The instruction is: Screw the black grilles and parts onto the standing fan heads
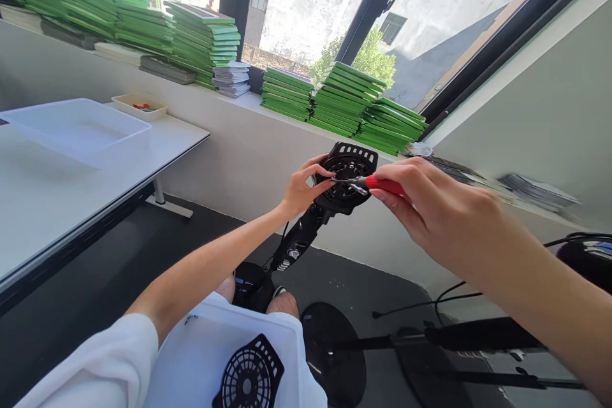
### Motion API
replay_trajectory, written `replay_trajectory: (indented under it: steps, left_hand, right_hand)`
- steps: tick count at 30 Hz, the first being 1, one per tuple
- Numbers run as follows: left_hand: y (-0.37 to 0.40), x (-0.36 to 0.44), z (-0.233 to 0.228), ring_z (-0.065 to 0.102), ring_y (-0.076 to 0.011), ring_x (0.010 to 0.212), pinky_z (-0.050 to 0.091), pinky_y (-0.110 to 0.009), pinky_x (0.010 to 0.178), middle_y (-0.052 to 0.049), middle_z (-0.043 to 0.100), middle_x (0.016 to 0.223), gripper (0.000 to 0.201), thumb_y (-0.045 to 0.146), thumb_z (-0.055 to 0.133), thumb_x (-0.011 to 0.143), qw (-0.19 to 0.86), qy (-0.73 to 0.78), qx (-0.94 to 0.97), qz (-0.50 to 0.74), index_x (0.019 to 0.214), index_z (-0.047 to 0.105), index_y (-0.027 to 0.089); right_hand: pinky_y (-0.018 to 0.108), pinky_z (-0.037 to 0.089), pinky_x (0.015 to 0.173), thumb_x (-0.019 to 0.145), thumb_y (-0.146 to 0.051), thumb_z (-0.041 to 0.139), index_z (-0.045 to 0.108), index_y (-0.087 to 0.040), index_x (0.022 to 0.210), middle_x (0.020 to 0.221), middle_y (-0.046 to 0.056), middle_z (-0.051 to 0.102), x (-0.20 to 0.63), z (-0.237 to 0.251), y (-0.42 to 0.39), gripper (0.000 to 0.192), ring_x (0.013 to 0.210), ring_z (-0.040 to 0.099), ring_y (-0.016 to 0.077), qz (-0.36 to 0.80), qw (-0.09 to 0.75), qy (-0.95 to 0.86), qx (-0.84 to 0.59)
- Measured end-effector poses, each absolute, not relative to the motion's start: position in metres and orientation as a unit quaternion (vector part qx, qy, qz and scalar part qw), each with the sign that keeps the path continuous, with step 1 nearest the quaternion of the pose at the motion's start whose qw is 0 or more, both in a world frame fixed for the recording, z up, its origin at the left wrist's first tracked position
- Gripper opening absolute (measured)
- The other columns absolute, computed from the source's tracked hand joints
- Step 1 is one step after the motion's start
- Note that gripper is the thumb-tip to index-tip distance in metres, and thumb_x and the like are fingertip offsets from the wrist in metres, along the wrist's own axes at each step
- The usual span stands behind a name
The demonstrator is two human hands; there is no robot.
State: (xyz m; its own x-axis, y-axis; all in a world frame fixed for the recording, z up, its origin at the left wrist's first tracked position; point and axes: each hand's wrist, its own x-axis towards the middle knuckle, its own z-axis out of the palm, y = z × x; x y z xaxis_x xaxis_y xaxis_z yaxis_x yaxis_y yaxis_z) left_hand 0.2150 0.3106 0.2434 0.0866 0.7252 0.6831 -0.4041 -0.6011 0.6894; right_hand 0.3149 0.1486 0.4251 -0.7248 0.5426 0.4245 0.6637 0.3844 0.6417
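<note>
Left hand [301, 188] grips rim of black plastic slotted fan-motor housing [348, 173], held up at chest height before white window ledge [268, 116] — fingers curled round its left edge. Right hand [433, 207] pinches red-handled screwdriver [377, 185], metal tip set against housing face. Step in hand, by my reading: working a screw on housing. Next move likely calls for tip seated square, housing held steady, twist without slipping. Black round grille [249, 379] lies in white plastic tray [201, 357] on lap — apart from housing.
</note>
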Motion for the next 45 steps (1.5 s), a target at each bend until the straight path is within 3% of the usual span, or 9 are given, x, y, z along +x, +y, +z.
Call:
replay_trajectory:
  steps: [8, 26, 33, 37, 40, 43, 45]
  left_hand:
    - [0.311, 0.215, 0.244, 0.063, -0.0281, 0.138, 0.047, -0.048, 0.119, -0.012, 0.066, 0.145, 0.012, 0.033, 0.078, 0.091, 0.433, 0.132, 0.601, 0.659, 0.091, 0.075, 0.021]
    - [0.309, 0.216, 0.244, 0.062, -0.0279, 0.139, 0.046, -0.048, 0.120, -0.012, 0.066, 0.146, 0.010, 0.030, 0.079, 0.090, 0.441, 0.130, 0.589, 0.665, 0.089, 0.074, 0.021]
    - [0.309, 0.215, 0.244, 0.062, -0.0279, 0.138, 0.047, -0.049, 0.119, -0.012, 0.066, 0.147, 0.009, 0.029, 0.078, 0.090, 0.430, 0.142, 0.600, 0.660, 0.089, 0.074, 0.021]
    - [0.309, 0.215, 0.244, 0.062, -0.0279, 0.138, 0.047, -0.047, 0.119, -0.012, 0.066, 0.147, 0.010, 0.031, 0.077, 0.091, 0.431, 0.146, 0.600, 0.658, 0.091, 0.074, 0.021]
    - [0.309, 0.215, 0.244, 0.062, -0.0279, 0.139, 0.046, -0.047, 0.120, -0.012, 0.066, 0.146, 0.012, 0.033, 0.077, 0.092, 0.429, 0.142, 0.599, 0.661, 0.091, 0.074, 0.021]
    - [0.309, 0.215, 0.243, 0.062, -0.0282, 0.139, 0.045, -0.047, 0.121, -0.012, 0.067, 0.146, 0.014, 0.035, 0.076, 0.092, 0.426, 0.141, 0.601, 0.661, 0.091, 0.074, 0.021]
    - [0.309, 0.215, 0.243, 0.061, -0.0282, 0.140, 0.045, -0.047, 0.121, -0.012, 0.067, 0.145, 0.014, 0.035, 0.075, 0.093, 0.424, 0.146, 0.603, 0.659, 0.091, 0.074, 0.021]
  right_hand:
    - [0.024, 0.040, 0.052, 0.106, -0.024, 0.052, 0.056, -0.020, 0.107, 0.100, 0.002, 0.075, 0.318, 0.421, 0.153, 0.006, 0.068, 0.068, 0.0106, -0.403, 0.073, -0.827, -0.384]
    - [0.024, 0.040, 0.053, 0.103, -0.020, 0.059, 0.054, -0.019, 0.113, 0.103, 0.002, 0.073, 0.322, 0.418, 0.152, 0.012, 0.075, 0.070, 0.0105, -0.440, 0.086, -0.816, -0.363]
    - [0.024, 0.040, 0.049, 0.104, -0.020, 0.057, 0.054, -0.019, 0.108, 0.099, 0.002, 0.074, 0.320, 0.421, 0.151, 0.005, 0.069, 0.070, 0.0107, -0.447, 0.086, -0.817, -0.355]
    - [0.023, 0.042, 0.049, 0.102, -0.014, 0.056, 0.057, -0.018, 0.108, 0.099, 0.004, 0.076, 0.314, 0.427, 0.148, 0.006, 0.072, 0.071, 0.0116, -0.436, 0.056, -0.831, -0.340]
    - [0.026, 0.033, 0.044, 0.104, -0.023, 0.056, 0.060, -0.019, 0.097, 0.080, 0.003, 0.074, 0.308, 0.434, 0.143, 0.010, 0.059, 0.065, 0.0138, -0.463, 0.032, -0.807, -0.365]
    - [0.028, 0.017, 0.043, 0.105, -0.053, 0.049, 0.057, -0.020, 0.080, 0.045, 0.000, 0.049, 0.305, 0.437, 0.141, 0.042, 0.038, 0.040, 0.0141, -0.506, 0.003, -0.742, -0.440]
    - [0.027, 0.015, 0.044, 0.106, -0.056, 0.043, 0.058, -0.020, 0.084, 0.042, 0.000, 0.045, 0.304, 0.437, 0.142, 0.044, 0.036, 0.037, 0.0142, -0.482, -0.010, -0.736, -0.476]
